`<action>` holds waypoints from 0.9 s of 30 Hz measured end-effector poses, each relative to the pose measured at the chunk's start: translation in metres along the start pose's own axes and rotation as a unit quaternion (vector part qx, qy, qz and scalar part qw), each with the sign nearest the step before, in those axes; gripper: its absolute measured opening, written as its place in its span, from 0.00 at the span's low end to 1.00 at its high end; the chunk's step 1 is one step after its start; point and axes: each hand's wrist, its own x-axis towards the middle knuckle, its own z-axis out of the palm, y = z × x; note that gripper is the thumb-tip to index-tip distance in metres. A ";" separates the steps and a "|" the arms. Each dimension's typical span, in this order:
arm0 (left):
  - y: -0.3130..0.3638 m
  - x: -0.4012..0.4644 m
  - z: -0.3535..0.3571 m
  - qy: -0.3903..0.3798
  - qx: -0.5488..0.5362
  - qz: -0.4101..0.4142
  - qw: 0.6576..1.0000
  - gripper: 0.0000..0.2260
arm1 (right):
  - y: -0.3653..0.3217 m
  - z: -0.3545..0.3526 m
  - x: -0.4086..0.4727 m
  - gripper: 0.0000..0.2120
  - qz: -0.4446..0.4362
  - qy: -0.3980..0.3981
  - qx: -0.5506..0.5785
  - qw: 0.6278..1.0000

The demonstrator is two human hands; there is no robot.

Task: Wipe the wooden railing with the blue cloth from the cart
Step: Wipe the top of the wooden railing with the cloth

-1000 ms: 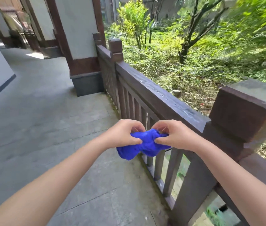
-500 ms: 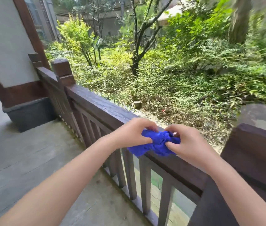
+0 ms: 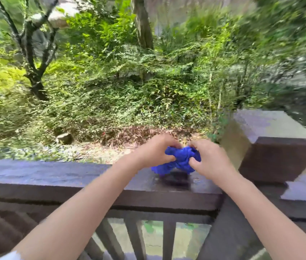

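Left hand (image 3: 155, 153) and right hand (image 3: 211, 160) both closed on bunched blue cloth (image 3: 179, 159) just above wooden railing (image 3: 54, 177) top, left of post (image 3: 272, 147): flatten wad, press onto rail, stroke leftward along top.

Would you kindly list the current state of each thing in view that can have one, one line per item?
blue cloth: bunched into a wad, held by both hands just above the rail top; contact with it unclear.
left hand: closed on the cloth's left side.
right hand: closed on the cloth's right side.
wooden railing: top rail looks glossy; wiping not yet visibly begun.
railing post: upright to the right of the hands, untouched.
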 end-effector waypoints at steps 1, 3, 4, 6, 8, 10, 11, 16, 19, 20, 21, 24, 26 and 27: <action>-0.002 0.000 0.011 -0.019 -0.012 0.009 1.000 0.14 | 0.004 0.007 -0.007 0.06 0.024 -0.015 -0.005 1.000; -0.006 -0.004 0.031 -0.065 -0.030 0.013 0.997 0.14 | 0.008 0.021 -0.022 0.04 0.078 -0.055 -0.019 0.995; -0.009 -0.006 0.039 -0.082 -0.037 0.011 0.996 0.15 | 0.010 0.026 -0.027 0.04 0.105 -0.074 -0.037 0.991; -0.016 -0.013 0.050 -0.081 -0.078 -0.018 0.994 0.17 | 0.011 0.034 -0.034 0.07 0.142 -0.086 -0.071 0.984; -0.020 -0.019 0.056 -0.031 -0.125 -0.058 0.990 0.20 | 0.010 0.040 -0.035 0.11 0.147 -0.046 -0.045 0.987; -0.022 -0.021 0.064 -0.010 -0.072 -0.059 0.996 0.22 | 0.005 0.050 -0.032 0.20 0.124 -0.032 -0.016 0.992; -0.022 -0.022 0.070 -0.025 -0.038 -0.058 0.997 0.22 | 0.002 0.056 -0.030 0.22 0.104 -0.049 -0.013 0.993; -0.019 -0.029 0.105 -0.042 0.097 -0.092 0.990 0.23 | 0.002 0.085 -0.032 0.24 0.100 -0.105 -0.062 0.987; -0.006 -0.025 0.120 -0.007 0.100 -0.065 0.993 0.23 | 0.018 0.088 -0.041 0.24 0.118 -0.075 -0.104 0.985; -0.002 -0.022 0.124 -0.001 0.095 -0.057 0.994 0.23 | 0.023 0.089 -0.044 0.24 0.123 -0.058 -0.107 0.985; 0.000 -0.018 0.126 -0.001 0.091 -0.054 0.994 0.23 | 0.025 0.090 -0.045 0.23 0.132 -0.043 -0.097 0.986; -0.007 -0.008 0.126 -0.013 0.093 -0.061 0.994 0.22 | 0.025 0.095 -0.037 0.22 0.151 -0.015 -0.058 0.987; -0.022 -0.009 0.118 -0.010 0.102 -0.079 0.992 0.22 | 0.015 0.102 -0.021 0.22 0.146 -0.015 -0.066 0.987; -0.032 -0.012 0.112 -0.007 0.109 -0.094 0.990 0.22 | 0.006 0.107 -0.011 0.23 0.138 -0.017 -0.067 0.988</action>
